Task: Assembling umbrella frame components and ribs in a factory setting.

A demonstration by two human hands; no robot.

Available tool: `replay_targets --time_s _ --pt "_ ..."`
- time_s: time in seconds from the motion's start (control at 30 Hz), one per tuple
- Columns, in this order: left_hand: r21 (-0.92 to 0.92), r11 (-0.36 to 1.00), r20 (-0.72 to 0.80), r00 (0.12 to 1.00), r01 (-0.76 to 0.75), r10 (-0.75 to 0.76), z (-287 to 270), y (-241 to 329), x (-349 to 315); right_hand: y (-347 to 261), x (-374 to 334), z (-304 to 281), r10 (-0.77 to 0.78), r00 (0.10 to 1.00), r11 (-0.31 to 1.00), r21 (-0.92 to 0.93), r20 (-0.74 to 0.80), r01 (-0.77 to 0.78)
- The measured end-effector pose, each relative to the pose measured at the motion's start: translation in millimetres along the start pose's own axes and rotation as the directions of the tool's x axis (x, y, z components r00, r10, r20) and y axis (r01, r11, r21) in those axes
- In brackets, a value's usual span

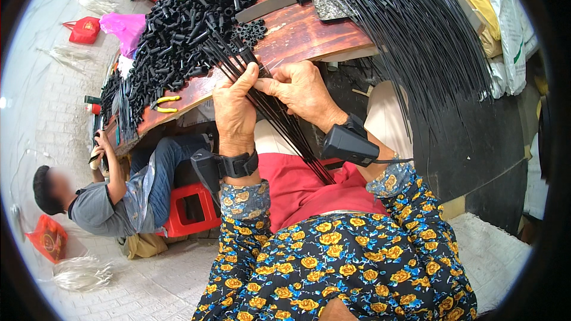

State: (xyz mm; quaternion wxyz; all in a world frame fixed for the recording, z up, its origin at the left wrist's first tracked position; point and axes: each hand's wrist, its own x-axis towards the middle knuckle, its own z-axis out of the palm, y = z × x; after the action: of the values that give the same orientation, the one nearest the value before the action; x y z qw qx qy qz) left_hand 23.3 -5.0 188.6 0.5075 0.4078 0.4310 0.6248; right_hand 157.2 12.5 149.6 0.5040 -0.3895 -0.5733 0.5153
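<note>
A bundle of thin black rods slants from the table's edge down over my lap. My left hand is closed around its upper part, thumb pointing up. At the top of the bundle, a short black tubular piece stands among the rod ends, just above my left thumb. My right hand is closed too, thumb and forefinger pinched against the rods beside the left thumb. What exactly lies between the right fingertips is hidden. The rods' lower ends rest near the red cloth on my lap.
A heap of black tubular parts covers the wooden table. Yellow-handled pliers lie at its edge. Many long black rods hang over the right side, near a metal tray. Another person sits at left on a red stool.
</note>
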Motion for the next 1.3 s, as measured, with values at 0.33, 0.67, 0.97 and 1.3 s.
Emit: replay_targets --time_s 0.33,0.67,0.97,1.3 --pt "-0.155 0.987 -0.112 0.993 -0.04 0.022 4 -25 -4 1 -11 -6 0.056 0.996 0.985 0.16 0.07 -0.067" --pt "-0.238 0.969 -0.123 0.992 -0.061 0.033 7 -18 -11 1 -9 -6 0.142 0.973 0.9 0.387 0.18 -0.203" --pt "-0.223 0.973 -0.11 0.993 -0.059 0.035 10 -15 -16 9 -9 -9 0.241 0.938 0.856 0.401 0.248 -0.326" --pt "-0.234 0.972 -0.101 0.994 0.028 -0.053 1 -14 -17 2 -8 -5 0.251 0.93 0.86 0.379 0.268 -0.341"
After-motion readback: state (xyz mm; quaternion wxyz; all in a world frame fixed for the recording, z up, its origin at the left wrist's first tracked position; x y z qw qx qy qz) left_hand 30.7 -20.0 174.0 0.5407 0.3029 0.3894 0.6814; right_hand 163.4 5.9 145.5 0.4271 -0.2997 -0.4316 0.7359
